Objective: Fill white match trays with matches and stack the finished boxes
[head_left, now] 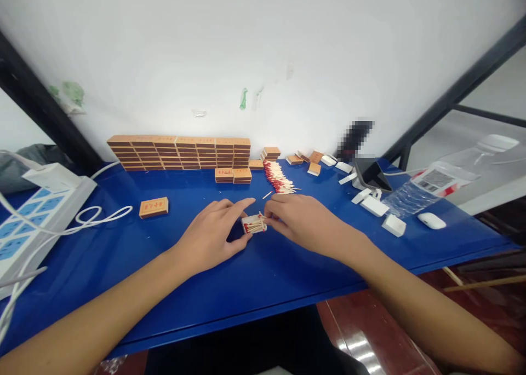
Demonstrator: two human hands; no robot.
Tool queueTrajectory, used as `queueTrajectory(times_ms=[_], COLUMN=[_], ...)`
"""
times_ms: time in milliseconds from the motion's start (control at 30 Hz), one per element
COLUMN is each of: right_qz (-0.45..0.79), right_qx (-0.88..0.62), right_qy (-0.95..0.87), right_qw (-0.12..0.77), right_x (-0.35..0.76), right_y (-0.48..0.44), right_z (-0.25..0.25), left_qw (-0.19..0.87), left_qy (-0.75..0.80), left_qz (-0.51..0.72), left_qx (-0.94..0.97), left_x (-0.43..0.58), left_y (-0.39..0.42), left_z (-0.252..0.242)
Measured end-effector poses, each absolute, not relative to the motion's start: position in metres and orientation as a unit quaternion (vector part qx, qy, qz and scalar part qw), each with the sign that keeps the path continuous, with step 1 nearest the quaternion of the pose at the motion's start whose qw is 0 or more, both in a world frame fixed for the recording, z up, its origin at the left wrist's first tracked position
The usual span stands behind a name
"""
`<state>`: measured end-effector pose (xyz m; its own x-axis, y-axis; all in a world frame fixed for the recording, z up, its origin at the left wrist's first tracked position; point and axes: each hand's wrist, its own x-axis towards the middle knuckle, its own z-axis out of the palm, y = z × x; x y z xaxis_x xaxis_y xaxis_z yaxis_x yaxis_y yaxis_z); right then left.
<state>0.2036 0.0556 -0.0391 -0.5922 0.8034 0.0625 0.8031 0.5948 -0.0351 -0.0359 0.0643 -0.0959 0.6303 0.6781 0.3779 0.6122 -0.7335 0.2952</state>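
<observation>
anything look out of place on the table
Perhaps one thing: a single matchstick lies by itself on the blue table, near the heaped matches but apart from them, as if strayed.

Left hand (pixel 213 232), right hand (pixel 302 221), forearms (pixel 123 301): bare, over glossy blue flat tabletop (pixel 197 301). Plain black cloth garment (pixel 242 345): below tabletop's near edge.

Fairly bright, diffuse light lay across my counter (pixel 230 284) and the pale wall (pixel 181 52) behind its far edge, with only soft shadows. White glare streaked the glossy floor (pixel 357 346) below the near edge. My wide view slanted the dark posts (pixel 45 107) beyond both ends. Lettering on the matchboxes (pixel 153 207) looked soft, and coarse pixelation masked a dark patch (pixel 354 138) toward the far right corner.
</observation>
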Motion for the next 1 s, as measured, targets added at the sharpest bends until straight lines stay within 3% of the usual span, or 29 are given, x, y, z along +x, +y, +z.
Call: queueTrajectory(times_ms=[400, 1000], right_qz=[-0.076, -0.061], right_qx=[-0.47, -0.465], right_qy=[-0.878, -0.881], right_qw=[-0.05, -0.064], right_x=[0.188, 0.192], right_y=[0.055, 0.043], right_z=[-0.035, -0.034], left_qw=[0.071, 0.075], left_qy=[0.348, 0.291], left_qz=[0.237, 0.255], left_qx=[0.904, 0.919], left_x=[-0.035, -0.035], left_y=[0.065, 0.067], left_z=[-0.097, -0.097])
